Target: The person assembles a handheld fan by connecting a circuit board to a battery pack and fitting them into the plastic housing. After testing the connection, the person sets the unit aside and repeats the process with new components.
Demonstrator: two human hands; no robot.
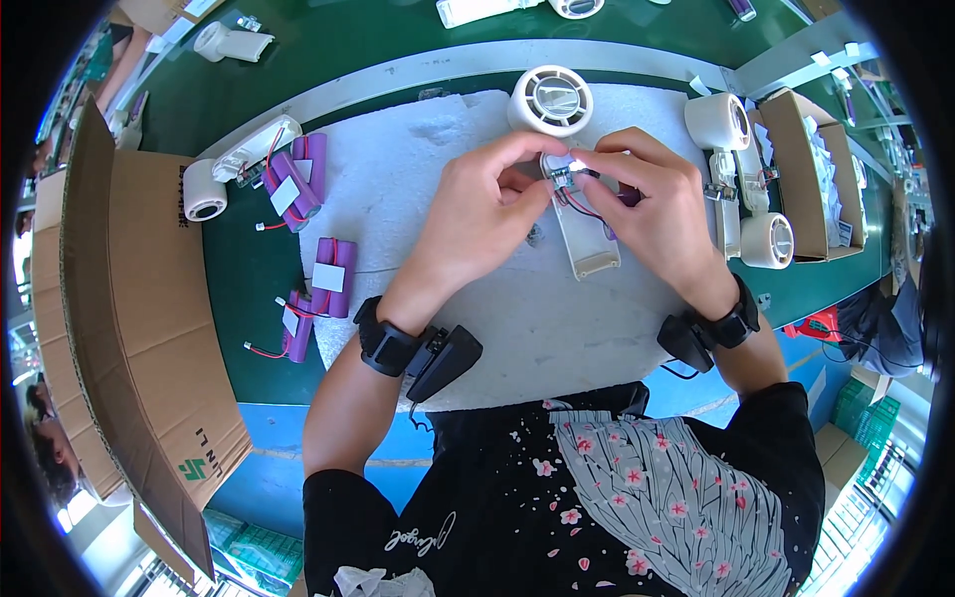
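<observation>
A white handheld fan with a round grille head [550, 99] lies on the foam pad ahead of me, its handle shell [589, 244] laid open toward me. Between my fingertips, at the neck of the fan, sits a small green circuit board [561, 178] with thin red and dark wires [577, 204]. My left hand [476, 204] is closed, thumb and index finger pinching the board from the left. My right hand [657, 194] is closed too, fingertips pressed together at the board's right edge beside the wires; what exactly they pinch is hidden. Part of a purple battery shows below the right fingers.
Purple battery packs [333, 279] with leads lie at left, near an open fan [206, 189]. A tall cardboard box [164, 289] stands on the left. More fan parts [766, 239] and a box of small white pieces [814, 184] sit at right. The foam pad [517, 328] covers the green table's middle.
</observation>
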